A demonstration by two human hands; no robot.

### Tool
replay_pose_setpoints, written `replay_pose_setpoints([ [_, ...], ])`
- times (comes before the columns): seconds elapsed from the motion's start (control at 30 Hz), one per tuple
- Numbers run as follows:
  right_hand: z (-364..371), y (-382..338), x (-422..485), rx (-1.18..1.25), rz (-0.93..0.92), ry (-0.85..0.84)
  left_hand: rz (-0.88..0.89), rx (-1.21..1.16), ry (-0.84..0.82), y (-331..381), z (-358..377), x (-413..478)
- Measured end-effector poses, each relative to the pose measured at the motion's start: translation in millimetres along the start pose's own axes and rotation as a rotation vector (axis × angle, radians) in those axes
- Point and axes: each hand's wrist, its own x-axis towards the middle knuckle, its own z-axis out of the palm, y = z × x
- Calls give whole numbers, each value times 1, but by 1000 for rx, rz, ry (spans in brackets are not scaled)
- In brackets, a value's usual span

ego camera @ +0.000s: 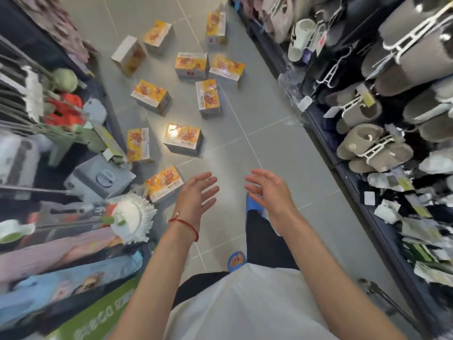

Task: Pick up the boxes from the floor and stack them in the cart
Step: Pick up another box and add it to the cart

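Several orange-and-yellow boxes lie scattered on the grey tile floor of a shop aisle. The nearest box [163,184] lies just left of my left hand [197,195]. Farther on lie another box [183,139] catching a bright glare and one beside the left shelf [138,144]. Both hands are held out in front of me with fingers spread and loose, holding nothing. My right hand [267,190] hovers above my forward foot in a blue sandal. No cart is in view.
A left shelf holds a white mop head [131,215], a grey bucket [100,177] and packaged goods. On the right, racks carry hanging grey slippers [372,148]. A metal bar [382,300] shows at the lower right. The tile floor [282,148] runs between the shelves.
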Motion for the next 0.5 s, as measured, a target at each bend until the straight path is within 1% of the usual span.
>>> replay_pose_setpoints([
  [0.27, 58, -104, 98, -195, 40, -132, -12, -160, 108, 100, 16, 84],
  [0.4, 101, -145, 143, -255, 72, -161, -18, -231, 154, 141, 5, 121],
  [0.5, 140, -166, 177, -293, 100, -173, -64, -267, 192, 169, -12, 157],
])
